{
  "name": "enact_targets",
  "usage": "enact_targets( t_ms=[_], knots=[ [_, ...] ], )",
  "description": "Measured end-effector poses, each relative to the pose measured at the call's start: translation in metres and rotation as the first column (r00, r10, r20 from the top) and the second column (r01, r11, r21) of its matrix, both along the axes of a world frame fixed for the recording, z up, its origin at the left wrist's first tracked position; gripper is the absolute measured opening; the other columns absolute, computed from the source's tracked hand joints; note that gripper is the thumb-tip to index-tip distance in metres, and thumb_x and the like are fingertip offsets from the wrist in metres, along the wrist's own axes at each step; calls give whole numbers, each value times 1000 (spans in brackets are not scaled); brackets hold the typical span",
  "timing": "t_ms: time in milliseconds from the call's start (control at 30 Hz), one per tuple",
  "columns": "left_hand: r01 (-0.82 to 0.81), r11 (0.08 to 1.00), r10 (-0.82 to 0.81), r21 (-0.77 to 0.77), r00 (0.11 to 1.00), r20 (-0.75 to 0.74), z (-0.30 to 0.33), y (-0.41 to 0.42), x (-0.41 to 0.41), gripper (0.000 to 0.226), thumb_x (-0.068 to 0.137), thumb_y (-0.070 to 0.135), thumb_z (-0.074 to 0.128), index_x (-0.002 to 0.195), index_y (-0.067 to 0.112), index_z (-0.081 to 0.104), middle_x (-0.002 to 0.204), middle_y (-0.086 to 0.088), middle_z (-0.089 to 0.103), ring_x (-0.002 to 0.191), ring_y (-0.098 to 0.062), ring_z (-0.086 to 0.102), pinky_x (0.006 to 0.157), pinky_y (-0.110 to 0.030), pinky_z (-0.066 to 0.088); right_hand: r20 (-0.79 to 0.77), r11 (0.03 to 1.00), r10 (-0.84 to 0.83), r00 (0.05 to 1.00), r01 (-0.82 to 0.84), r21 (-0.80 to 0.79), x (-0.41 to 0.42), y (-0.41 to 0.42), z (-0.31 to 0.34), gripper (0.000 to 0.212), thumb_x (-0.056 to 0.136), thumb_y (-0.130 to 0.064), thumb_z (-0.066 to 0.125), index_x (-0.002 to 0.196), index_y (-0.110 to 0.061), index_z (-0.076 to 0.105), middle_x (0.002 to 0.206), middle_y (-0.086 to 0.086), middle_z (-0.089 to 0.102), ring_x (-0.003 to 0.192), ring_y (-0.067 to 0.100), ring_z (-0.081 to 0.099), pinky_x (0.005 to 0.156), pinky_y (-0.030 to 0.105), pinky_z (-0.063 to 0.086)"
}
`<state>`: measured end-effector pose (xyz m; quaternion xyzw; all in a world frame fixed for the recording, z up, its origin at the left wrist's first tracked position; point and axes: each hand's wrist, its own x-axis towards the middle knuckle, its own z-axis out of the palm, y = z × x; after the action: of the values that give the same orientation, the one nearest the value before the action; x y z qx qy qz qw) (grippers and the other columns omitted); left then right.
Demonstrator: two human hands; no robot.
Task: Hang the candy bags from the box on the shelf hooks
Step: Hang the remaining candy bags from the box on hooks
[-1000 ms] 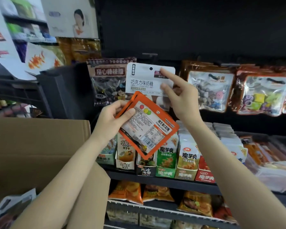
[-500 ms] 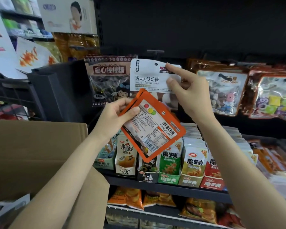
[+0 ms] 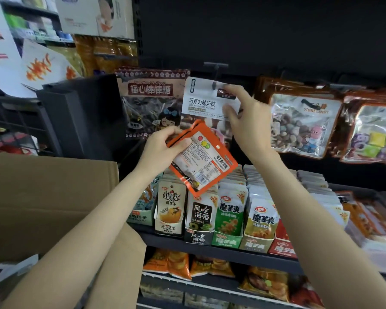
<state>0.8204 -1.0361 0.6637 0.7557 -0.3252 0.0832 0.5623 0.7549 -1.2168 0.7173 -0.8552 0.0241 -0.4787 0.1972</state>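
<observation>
My right hand [image 3: 243,117] pinches the right edge of a white chocolate-milk candy bag [image 3: 204,99] and holds it up at a black shelf hook [image 3: 214,73]; the hook's tip sits at the bag's hang hole. My left hand [image 3: 163,148] grips the top corner of an orange candy bag [image 3: 206,161], tilted, back label facing me, just below the white bag. The open cardboard box [image 3: 42,197] stands at lower left, and one white bag [image 3: 11,268] shows inside it.
A plum lollipop bag [image 3: 152,103] hangs left of the white bag. Stone candy bags [image 3: 303,123] hang to the right. Rows of snack packs [image 3: 227,215] fill the shelf below, with more bags [image 3: 178,262] on a lower shelf. A dark crate [image 3: 76,117] stands behind the box.
My right hand has lifted the white bag and brought its hole onto the hook tip. My left hand with the orange bag has barely moved. The camera has come closer.
</observation>
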Motion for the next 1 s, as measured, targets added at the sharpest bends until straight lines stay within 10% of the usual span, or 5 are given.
enact_targets(
  t_ms=[100, 333, 500, 633, 1000],
  knots=[
    [-117, 993, 118, -13, 991, 68, -11, 1, 10, 6, 87, 20, 69, 85, 21, 63, 137, 9, 52, 128, -9, 45, 109, -32, 30, -120, 987, -148, 982, 139, -79, 19, -1, 0, 52, 94, -6, 48, 143, -23, 44, 102, 15, 63, 89, 32, 60, 66, 31, 37],
    [-50, 977, 30, -206, 995, -100, -9, 32, -5, 8, 92, 18, 61, 85, 18, 59, 90, -3, 69, 81, -14, 66, 75, -35, 52, -211, 977, 111, 971, -67, 202, -4, 20, -19, 55, 99, -27, 52, 150, -24, 29, 150, 12, 30, 134, 23, 40, 107, 28, 36],
    [65, 921, -183, -384, 942, -282, -1, 30, -27, 4, 93, 15, 55, 92, 17, 58, 87, 6, 71, 76, -10, 68, 73, -27, 55, -111, 754, 425, 898, -283, 593, -67, 43, -48, 76, 79, -44, 68, 144, -36, 31, 126, -21, 48, 115, -4, 52, 83, 17, 52],
    [137, 869, -362, -476, 832, -420, -6, 14, -50, 15, 84, 17, 56, 98, 14, 57, 93, 1, 73, 87, -13, 69, 74, -28, 58, 6, 550, 478, 878, -305, 778, -84, 38, -66, 60, 81, -25, 73, 134, -26, 45, 101, -5, 72, 89, 7, 70, 70, 22, 57],
    [196, 877, -413, -439, 775, -479, -15, -33, -115, 43, 76, 17, 61, 116, 29, 56, 106, 3, 72, 100, -17, 69, 77, -33, 59, 39, 547, 453, 891, -313, 777, -142, -15, -86, 26, 89, -9, 66, 111, -18, 55, 89, -10, 75, 83, 8, 72, 66, 21, 56]
  ],
)
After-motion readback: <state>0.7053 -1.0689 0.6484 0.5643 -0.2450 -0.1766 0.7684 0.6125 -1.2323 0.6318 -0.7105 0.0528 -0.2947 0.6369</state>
